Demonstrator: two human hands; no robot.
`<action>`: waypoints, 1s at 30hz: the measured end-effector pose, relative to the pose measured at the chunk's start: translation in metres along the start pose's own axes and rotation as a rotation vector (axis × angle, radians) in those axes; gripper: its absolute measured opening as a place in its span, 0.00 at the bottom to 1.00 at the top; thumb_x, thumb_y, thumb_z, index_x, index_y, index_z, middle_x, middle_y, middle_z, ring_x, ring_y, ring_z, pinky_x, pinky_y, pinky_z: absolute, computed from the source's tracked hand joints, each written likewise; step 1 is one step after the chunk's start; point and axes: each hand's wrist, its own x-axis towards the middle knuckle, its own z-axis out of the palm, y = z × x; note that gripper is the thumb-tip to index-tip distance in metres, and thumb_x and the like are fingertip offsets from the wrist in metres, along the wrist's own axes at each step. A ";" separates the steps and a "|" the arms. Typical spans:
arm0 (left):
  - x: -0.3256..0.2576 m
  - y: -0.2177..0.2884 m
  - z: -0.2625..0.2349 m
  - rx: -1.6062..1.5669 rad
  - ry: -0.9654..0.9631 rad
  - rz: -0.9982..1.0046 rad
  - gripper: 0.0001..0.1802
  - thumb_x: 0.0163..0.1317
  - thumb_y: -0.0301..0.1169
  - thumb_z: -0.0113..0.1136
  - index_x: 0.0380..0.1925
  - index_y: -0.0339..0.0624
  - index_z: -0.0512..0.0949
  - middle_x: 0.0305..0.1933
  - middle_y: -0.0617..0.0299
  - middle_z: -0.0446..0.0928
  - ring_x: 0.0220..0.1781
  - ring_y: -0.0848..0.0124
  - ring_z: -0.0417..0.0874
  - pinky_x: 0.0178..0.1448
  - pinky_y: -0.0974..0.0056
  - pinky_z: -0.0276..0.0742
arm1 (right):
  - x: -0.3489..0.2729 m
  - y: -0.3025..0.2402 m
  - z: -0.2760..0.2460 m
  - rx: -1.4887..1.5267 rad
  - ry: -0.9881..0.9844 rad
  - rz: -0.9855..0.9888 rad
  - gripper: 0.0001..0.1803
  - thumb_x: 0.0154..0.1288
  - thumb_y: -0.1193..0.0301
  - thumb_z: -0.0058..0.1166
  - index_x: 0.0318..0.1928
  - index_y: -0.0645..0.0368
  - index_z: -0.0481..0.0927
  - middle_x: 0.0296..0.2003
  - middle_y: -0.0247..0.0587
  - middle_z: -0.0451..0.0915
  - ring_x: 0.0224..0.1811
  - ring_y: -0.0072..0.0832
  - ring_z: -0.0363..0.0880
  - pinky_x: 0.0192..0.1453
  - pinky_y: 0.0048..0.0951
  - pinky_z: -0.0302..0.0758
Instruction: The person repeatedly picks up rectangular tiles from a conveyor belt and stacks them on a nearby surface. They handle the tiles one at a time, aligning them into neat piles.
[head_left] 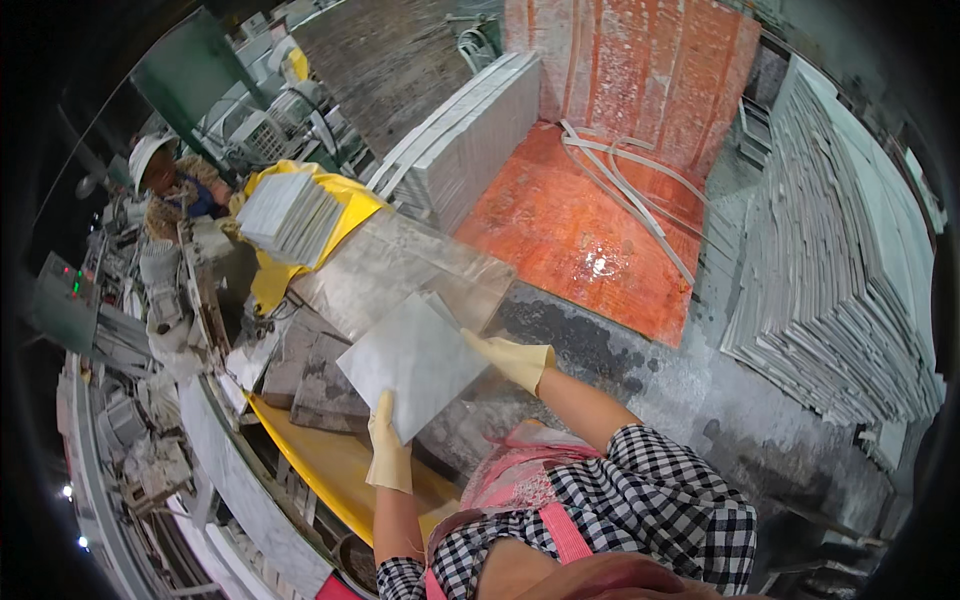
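A square grey-white stone tile (412, 362) is held between my two hands, tilted in front of my body. Behind its far edge shows the corner of what looks like a second tile. My left hand (388, 450), in a pale yellow rubber glove, grips the near left edge with the thumb on top. On the right edge my right hand (515, 361), gloved alike, has its fingers partly hidden under the tile. Beneath and beyond lies a worktop covered in clear plastic sheet (400, 262).
A stack of tiles (290, 215) rests on yellow sheeting (358, 205), near a co-worker in a white hat (150, 165). Banded tiles (465, 135) stand beside a wet orange board (580, 225) with loose straps. Many thin slabs (840, 260) lean at right; a machine line (240, 480) runs along the left.
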 end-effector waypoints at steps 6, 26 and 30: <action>0.018 0.003 0.011 0.226 0.009 -0.061 0.30 0.71 0.42 0.65 0.67 0.36 0.73 0.63 0.56 0.79 0.59 0.64 0.82 0.61 0.57 0.79 | -0.016 -0.030 -0.002 -0.076 -0.074 0.000 0.53 0.71 0.28 0.35 0.67 0.69 0.75 0.64 0.53 0.79 0.68 0.39 0.75 0.72 0.31 0.66; 0.032 0.100 0.037 1.562 -0.010 -0.054 0.38 0.75 0.58 0.49 0.19 0.35 0.79 0.14 0.60 0.75 0.15 0.68 0.76 0.24 0.60 0.71 | 0.000 -0.026 0.022 0.589 0.009 0.235 0.55 0.65 0.37 0.60 0.71 0.76 0.62 0.73 0.64 0.62 0.75 0.49 0.63 0.68 0.53 0.71; 0.010 0.133 -0.052 1.287 0.320 0.080 0.26 0.71 0.48 0.55 0.29 0.32 0.80 0.21 0.60 0.77 0.21 0.71 0.75 0.27 0.60 0.70 | 0.003 -0.020 0.022 0.446 0.007 0.283 0.50 0.66 0.38 0.61 0.68 0.72 0.66 0.72 0.63 0.65 0.73 0.49 0.66 0.64 0.54 0.74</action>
